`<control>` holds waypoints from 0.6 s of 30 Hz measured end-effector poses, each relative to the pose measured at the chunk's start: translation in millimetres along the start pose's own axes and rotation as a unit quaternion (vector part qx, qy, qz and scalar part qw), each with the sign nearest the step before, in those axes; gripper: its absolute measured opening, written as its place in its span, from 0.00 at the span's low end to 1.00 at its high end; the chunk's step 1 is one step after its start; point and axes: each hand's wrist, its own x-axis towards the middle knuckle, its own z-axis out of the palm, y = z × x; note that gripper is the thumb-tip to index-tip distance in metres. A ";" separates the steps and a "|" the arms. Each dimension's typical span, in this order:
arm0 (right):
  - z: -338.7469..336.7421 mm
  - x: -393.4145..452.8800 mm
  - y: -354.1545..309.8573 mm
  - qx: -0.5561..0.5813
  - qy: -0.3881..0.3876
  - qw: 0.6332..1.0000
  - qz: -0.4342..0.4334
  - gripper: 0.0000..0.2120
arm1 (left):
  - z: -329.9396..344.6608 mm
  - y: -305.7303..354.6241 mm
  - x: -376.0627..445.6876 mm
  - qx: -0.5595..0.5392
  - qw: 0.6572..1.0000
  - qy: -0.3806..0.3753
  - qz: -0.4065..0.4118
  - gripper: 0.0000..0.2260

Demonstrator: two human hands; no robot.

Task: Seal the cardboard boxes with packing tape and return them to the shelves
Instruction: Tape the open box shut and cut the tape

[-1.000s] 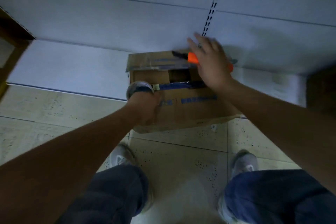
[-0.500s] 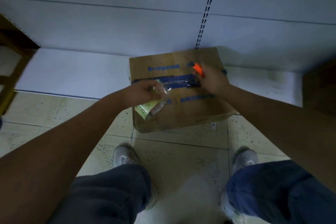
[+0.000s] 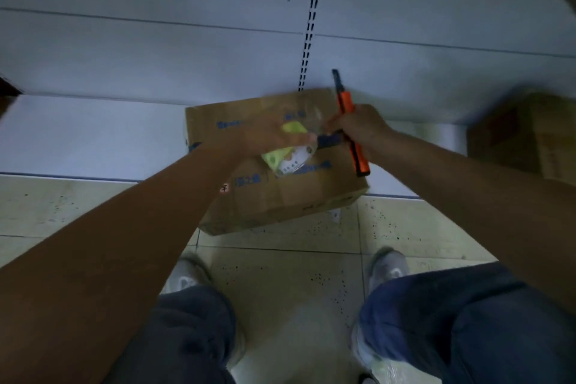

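On shelf: two boxes (image 3: pixel 274 196) (blurred) | hands: left (image 3: pixel 268 137) grips tape roll (image 3: pixel 293 156) | right (image 3: pixel 361 131) grips knife (image 3: pixel 346 103)

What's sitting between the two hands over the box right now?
In the head view, the tape roll with a clear strip drawn toward the right hand; the left hand holds the roll above the cardboard box.

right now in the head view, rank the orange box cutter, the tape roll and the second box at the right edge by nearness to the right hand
1. orange box cutter: gripped in the right hand.
2. tape roll: just left of it, held by the left hand.
3. second box: far right, on the shelf.
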 end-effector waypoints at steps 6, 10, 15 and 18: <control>-74.2 63.9 45.4 0.103 0.163 0.976 0.098 0.10 | -45.9 -81.5 -17.9 0.172 0.981 0.006 -0.090 0.43; -57.5 87.7 65.0 0.080 0.146 0.982 0.087 0.10 | -57.3 -118.8 -8.4 0.240 0.956 0.027 -0.167 0.33; -41.4 105.2 88.5 -0.001 0.131 0.986 0.099 0.08 | -65.6 -145.1 0.1 0.390 0.899 0.028 -0.196 0.38; -33.9 112.2 92.7 0.030 0.151 0.983 0.098 0.05 | -71.9 -160.1 -18.2 0.357 0.917 0.036 -0.174 0.42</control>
